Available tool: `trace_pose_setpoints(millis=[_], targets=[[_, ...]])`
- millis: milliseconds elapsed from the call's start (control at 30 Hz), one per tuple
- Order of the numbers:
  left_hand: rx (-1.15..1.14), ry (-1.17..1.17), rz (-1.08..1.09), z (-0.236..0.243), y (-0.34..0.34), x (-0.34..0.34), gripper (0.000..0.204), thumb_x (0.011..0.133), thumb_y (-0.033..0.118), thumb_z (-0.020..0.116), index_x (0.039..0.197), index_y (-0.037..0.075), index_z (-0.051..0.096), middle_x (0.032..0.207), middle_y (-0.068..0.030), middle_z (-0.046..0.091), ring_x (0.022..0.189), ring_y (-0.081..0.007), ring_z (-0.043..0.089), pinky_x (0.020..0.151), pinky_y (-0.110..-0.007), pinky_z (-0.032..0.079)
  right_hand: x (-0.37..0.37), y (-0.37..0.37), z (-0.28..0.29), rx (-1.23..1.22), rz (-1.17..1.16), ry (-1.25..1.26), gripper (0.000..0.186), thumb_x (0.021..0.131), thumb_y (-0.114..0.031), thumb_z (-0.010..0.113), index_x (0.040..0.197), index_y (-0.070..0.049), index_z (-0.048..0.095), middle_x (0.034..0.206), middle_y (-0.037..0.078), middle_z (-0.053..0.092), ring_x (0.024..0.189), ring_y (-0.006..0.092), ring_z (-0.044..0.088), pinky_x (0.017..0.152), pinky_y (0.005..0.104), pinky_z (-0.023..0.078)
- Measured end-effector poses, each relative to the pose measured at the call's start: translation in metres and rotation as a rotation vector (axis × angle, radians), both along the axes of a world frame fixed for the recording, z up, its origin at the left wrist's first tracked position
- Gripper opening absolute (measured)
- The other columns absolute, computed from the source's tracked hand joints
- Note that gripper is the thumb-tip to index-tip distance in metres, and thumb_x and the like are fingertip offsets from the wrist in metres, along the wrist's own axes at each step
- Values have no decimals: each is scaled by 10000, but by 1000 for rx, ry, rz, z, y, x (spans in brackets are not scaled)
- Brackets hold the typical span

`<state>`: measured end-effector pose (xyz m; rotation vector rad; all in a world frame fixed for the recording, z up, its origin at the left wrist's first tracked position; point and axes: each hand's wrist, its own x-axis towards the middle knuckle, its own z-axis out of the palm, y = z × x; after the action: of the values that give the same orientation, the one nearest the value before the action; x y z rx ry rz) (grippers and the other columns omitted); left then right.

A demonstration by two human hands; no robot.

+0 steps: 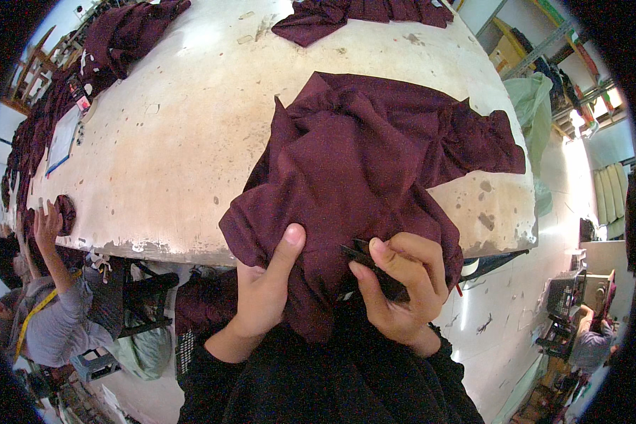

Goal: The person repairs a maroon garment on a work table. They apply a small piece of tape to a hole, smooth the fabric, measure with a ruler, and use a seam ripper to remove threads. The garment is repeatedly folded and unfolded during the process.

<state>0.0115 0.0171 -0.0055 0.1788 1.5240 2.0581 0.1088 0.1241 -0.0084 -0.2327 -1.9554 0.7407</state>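
A dark maroon garment lies crumpled on the table, its near end hanging over the front edge towards me. My left hand grips that near end, thumb on top and the fingers hidden under the cloth. In my right hand are small black thread snips, pinched between thumb and bent fingers. Their pointed tips face left, close over the fabric; whether they touch it I cannot tell. A sleeve-like part of the garment stretches out to the right.
The worn pale table carries more maroon cloth at its far side and a heap at the far left. A clipboard lies at the left edge. One person sits at left, another at far right. Shelving stands beyond.
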Motion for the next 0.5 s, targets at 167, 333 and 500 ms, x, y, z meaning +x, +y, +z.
trace_pose_setpoints(millis=[167,333,500], targets=[[60,-40,-13,2,0,0,369,867,120,589,1195,7,463,1151,-89,539,1028,-175,524,901,-323,414,3,-1,-6,86,-8,-47,324,632,38,741,935,-33,656,818,81,585,581,162,530,483,235,423],[25,39,47,-1,1,3,361,862,114,583,1193,19,475,1146,-110,553,1006,-204,557,879,-342,444,6,-1,-8,105,-59,-41,271,640,12,740,895,-45,667,772,75,602,527,175,536,447,245,413],[-7,161,59,-2,-2,4,360,859,104,583,1193,24,472,1144,-101,549,1022,-201,542,897,-338,425,3,-3,3,56,-40,-2,261,645,18,749,886,-26,661,748,83,600,527,183,550,441,248,424]])
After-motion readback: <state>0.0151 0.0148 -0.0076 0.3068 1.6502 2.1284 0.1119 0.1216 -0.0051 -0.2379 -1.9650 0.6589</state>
